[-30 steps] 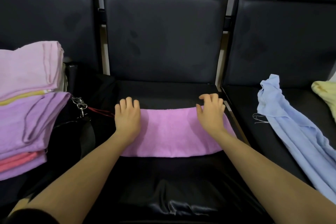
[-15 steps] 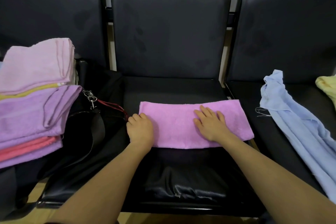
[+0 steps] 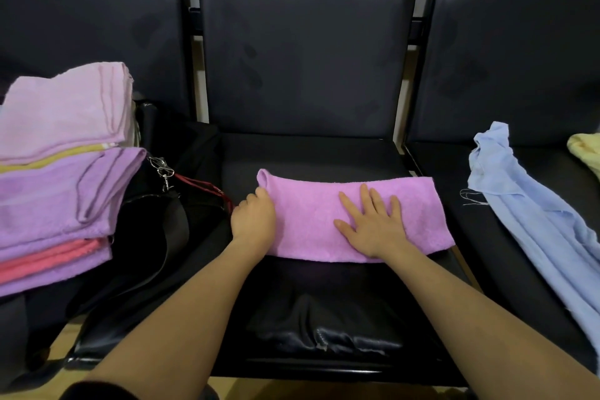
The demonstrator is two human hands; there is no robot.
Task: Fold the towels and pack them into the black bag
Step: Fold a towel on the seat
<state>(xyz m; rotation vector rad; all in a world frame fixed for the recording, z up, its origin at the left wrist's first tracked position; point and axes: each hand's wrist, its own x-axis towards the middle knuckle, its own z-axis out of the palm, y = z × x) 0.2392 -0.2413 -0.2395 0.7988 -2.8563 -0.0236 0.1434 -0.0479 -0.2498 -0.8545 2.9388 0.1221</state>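
Left hand (image 3: 254, 217) apparently pinches folded purple towel (image 3: 311, 208) end, fingers hidden; right hand (image 3: 373, 224) presses flat, fingers spread.

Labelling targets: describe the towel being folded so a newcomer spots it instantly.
Find the middle black seat in the row of chairs. Across its cushion lies the pink-purple towel, folded into a long band. Unlike the stacked towels at left or the rumpled blue cloth at right, both hands touch it.
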